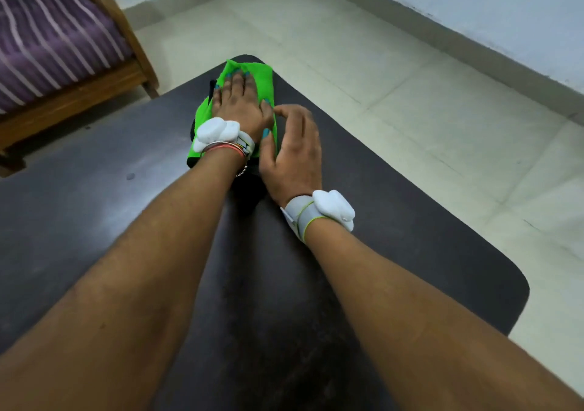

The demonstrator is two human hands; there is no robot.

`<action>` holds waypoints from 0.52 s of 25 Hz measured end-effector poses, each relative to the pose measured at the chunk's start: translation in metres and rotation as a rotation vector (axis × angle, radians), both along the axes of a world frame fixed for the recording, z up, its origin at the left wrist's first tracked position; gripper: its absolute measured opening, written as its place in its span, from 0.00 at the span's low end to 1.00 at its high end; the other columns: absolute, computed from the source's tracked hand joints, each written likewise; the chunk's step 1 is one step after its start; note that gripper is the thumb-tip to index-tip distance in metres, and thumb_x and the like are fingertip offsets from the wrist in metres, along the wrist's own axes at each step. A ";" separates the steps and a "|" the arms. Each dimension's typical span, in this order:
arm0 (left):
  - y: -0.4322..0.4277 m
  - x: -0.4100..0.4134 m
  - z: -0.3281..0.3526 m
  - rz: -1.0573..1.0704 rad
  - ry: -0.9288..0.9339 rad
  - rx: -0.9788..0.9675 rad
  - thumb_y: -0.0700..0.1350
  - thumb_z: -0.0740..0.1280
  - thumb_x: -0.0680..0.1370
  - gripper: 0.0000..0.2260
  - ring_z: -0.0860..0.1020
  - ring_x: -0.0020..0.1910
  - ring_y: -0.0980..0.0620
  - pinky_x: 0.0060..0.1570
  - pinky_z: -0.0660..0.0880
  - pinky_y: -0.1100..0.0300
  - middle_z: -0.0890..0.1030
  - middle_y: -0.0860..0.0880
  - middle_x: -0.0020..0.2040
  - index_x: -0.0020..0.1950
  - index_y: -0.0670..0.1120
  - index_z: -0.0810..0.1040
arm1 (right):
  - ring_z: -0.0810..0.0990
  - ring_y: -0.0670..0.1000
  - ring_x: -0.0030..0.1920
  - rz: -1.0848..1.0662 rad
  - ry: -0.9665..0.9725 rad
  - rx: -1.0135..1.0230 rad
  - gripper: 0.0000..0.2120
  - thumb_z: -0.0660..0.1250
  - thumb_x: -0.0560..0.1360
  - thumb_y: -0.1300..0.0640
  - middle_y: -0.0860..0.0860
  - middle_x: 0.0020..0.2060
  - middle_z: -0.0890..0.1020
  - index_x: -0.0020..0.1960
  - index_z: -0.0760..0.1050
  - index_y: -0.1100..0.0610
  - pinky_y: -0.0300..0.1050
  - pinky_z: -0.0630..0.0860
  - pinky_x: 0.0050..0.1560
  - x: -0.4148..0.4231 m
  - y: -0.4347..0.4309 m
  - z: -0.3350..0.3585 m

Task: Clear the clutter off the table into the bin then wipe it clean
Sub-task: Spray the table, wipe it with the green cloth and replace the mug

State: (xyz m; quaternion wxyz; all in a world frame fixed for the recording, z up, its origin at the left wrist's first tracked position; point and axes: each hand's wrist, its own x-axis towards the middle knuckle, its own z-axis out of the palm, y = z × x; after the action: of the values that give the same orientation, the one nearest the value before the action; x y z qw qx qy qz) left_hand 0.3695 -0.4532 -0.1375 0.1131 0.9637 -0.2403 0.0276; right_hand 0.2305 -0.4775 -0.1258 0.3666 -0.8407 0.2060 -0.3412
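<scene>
green cloth lies at the far end of the dark, rounded table, the left hand pressing flat on it, fingers straight. right hand curls at its edge; whether it grasps is unclear. pale floor tiles and a purple-striped wooden sofa surround.

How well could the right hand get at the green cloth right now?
Probably yes: the right hand lies beside the cloth, thumb at its edge, nothing between. The left hand presses flat on its middle, leaving only the edges free.
</scene>
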 end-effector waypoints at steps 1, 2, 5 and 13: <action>-0.003 -0.004 0.000 -0.071 -0.010 0.027 0.50 0.55 0.81 0.27 0.53 0.77 0.44 0.76 0.49 0.50 0.55 0.41 0.78 0.78 0.42 0.55 | 0.75 0.59 0.58 -0.037 -0.046 0.058 0.14 0.66 0.73 0.63 0.59 0.57 0.77 0.58 0.75 0.65 0.50 0.69 0.61 -0.001 -0.003 0.000; -0.005 -0.009 0.000 -0.141 -0.016 0.043 0.50 0.55 0.81 0.27 0.54 0.77 0.44 0.75 0.49 0.51 0.55 0.42 0.78 0.78 0.42 0.55 | 0.75 0.58 0.61 -0.063 -0.074 0.122 0.13 0.65 0.75 0.64 0.59 0.58 0.77 0.59 0.74 0.65 0.50 0.68 0.64 -0.001 -0.006 0.001; -0.009 -0.041 -0.002 -0.318 -0.013 0.059 0.48 0.54 0.82 0.25 0.56 0.77 0.45 0.74 0.49 0.54 0.56 0.43 0.78 0.78 0.43 0.56 | 0.68 0.57 0.71 -0.051 -0.011 0.217 0.18 0.61 0.78 0.64 0.60 0.68 0.71 0.67 0.71 0.65 0.48 0.61 0.72 -0.004 -0.016 0.002; 0.020 -0.176 0.003 -0.355 0.101 0.117 0.51 0.54 0.81 0.30 0.51 0.78 0.48 0.76 0.41 0.57 0.53 0.44 0.79 0.79 0.41 0.48 | 0.58 0.51 0.77 0.040 0.251 0.233 0.21 0.56 0.82 0.58 0.54 0.76 0.62 0.74 0.65 0.59 0.50 0.53 0.76 -0.077 -0.013 0.010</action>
State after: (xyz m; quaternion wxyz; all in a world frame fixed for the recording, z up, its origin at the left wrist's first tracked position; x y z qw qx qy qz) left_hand 0.1934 -0.4331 -0.1344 0.0717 0.9112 -0.4018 -0.0554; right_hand 0.1531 -0.4901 -0.1158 0.4395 -0.8326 0.2714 -0.1998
